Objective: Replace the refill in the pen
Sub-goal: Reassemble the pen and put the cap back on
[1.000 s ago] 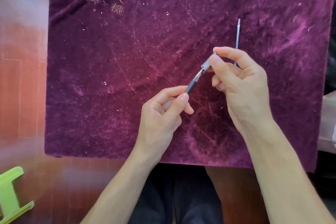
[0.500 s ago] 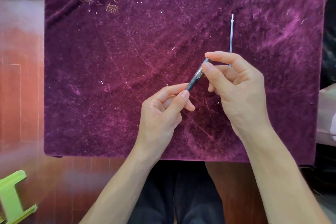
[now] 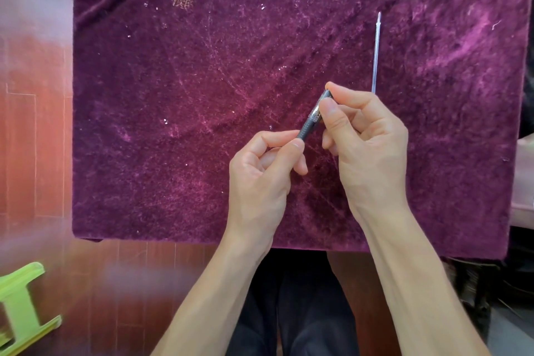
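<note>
A pen [image 3: 312,117] with a dark grip and a clear barrel is held at a slant over the purple velvet cloth. My left hand [image 3: 265,170] pinches its lower dark grip end between thumb and forefinger. My right hand [image 3: 367,139] pinches the upper clear part with thumb and forefinger; most of the pen is hidden by the fingers. A thin clear refill [image 3: 376,52] lies on the cloth beyond my right hand, pointing away from me, its near end hidden behind my fingers.
The purple velvet cloth [image 3: 179,124] covers a square table, with its front edge close to my lap. Red wooden floor [image 3: 31,139] shows at the left. A lime-green plastic stool [image 3: 20,315] stands at the lower left.
Both hands have kept hold of the pen, and my right fingers have shifted down along the barrel toward my left hand. The refill has not moved on the cloth.
</note>
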Demonstrator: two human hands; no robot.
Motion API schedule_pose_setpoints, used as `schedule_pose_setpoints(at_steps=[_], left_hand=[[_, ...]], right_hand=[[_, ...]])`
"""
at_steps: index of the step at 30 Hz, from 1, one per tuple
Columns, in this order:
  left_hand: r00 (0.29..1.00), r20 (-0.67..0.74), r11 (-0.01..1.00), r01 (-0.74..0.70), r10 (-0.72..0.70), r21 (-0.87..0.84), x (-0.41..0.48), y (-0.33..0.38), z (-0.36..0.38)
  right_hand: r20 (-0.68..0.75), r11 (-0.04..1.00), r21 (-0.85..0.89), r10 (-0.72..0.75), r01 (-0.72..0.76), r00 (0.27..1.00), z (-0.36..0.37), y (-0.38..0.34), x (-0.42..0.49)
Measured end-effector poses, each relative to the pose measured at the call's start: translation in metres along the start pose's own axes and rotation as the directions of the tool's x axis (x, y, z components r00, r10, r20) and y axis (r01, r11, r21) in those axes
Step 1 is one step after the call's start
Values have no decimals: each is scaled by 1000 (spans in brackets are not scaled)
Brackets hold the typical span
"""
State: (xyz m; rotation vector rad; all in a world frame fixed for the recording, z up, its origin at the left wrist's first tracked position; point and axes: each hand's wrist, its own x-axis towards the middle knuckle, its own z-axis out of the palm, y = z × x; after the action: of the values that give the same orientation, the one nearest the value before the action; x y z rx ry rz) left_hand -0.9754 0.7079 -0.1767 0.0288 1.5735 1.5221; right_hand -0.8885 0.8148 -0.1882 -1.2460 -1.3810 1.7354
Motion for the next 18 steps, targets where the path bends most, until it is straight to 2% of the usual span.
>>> schedule_pose_setpoints(at_steps=[10, 13, 18], left_hand=[[999, -48, 999, 6, -5, 32, -6, -4, -6], [997, -60, 976, -30, 44, 215, -19, -10, -10], [987, -85, 875, -79, 136, 478, -29, -12, -15]], right_hand=[[9, 999, -10, 31, -31, 999, 6, 11, -9], [18, 998, -46, 46, -45, 999, 7, 15, -17], [35, 992, -59, 111, -109, 993, 6, 18, -28]])
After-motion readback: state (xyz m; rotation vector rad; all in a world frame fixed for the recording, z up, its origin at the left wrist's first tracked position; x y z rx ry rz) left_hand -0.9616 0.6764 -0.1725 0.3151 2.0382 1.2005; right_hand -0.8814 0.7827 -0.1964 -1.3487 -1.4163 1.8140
